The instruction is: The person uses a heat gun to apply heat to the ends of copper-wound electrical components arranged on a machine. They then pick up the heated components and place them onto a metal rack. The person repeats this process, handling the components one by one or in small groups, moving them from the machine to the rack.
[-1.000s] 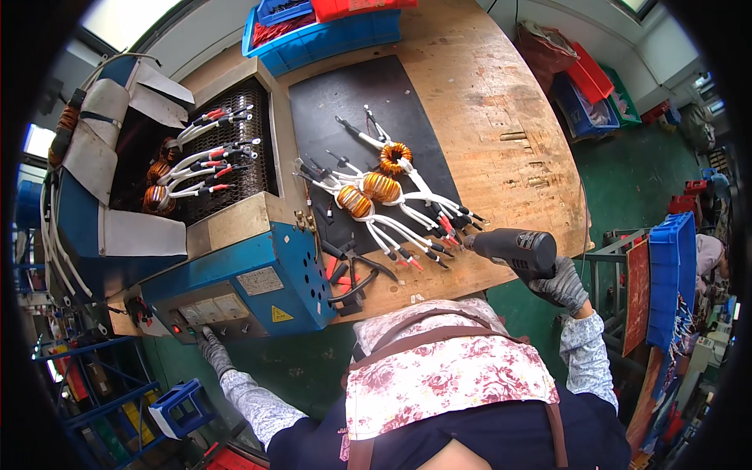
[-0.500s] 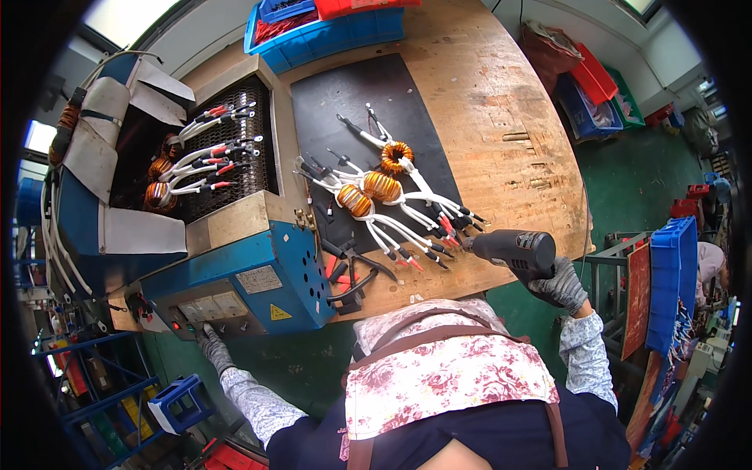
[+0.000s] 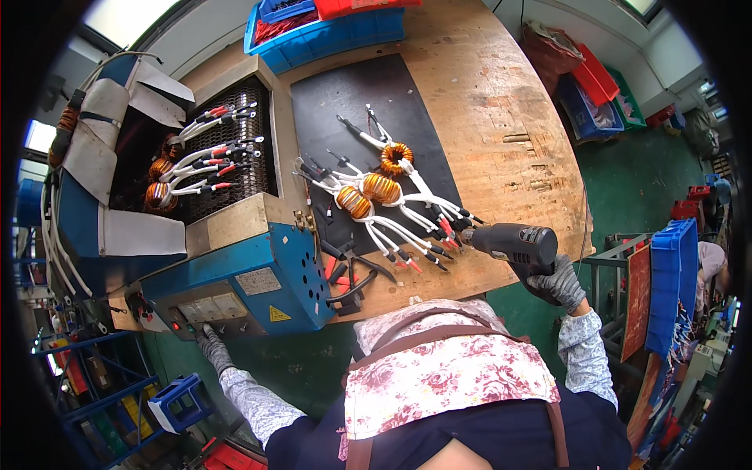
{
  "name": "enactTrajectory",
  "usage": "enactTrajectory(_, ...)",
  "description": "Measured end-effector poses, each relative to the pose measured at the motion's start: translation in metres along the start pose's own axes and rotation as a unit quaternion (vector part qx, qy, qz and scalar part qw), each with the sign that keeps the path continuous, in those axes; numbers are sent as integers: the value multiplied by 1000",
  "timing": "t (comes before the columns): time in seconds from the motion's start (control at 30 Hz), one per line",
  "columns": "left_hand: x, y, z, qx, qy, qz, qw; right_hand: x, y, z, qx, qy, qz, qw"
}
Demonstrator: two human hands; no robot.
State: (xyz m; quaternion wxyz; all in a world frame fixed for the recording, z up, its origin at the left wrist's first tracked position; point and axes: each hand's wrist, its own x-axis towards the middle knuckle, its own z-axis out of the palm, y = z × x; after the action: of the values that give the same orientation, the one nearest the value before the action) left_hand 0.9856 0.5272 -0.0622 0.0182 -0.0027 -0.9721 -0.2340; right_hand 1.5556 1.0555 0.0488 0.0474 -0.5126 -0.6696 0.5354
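- Right hand closed around heat gun, nozzle beside wired coils on black mat.
- Left hand, fingers narrow, touching control panel left of mat.

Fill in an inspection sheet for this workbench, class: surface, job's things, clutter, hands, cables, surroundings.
Surface: wooden workbench with a black mat.
Job's things: three orange toroidal coils with white leads on the mat; black heat gun pointed at their lead ends.
Clutter: pliers at the mat's near edge; more coils on the blue machine's mesh tray.
Hands: gloved right hand grips the heat gun; gloved left hand at the blue machine's control panel.
Cables: white cable bundle left of the machine.
Surroundings: blue bins, red crates, green floor.
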Motion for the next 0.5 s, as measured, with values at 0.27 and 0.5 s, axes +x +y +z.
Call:
enactTrajectory(0.27,-6,14,-3,-3,-4,-3,1000,-7,-11,-10,-39,23,6,999)
enactTrajectory(0.5,-9,14,-1,9,15,-1,1000,-2,-2,-18,-14,6,6,1000)
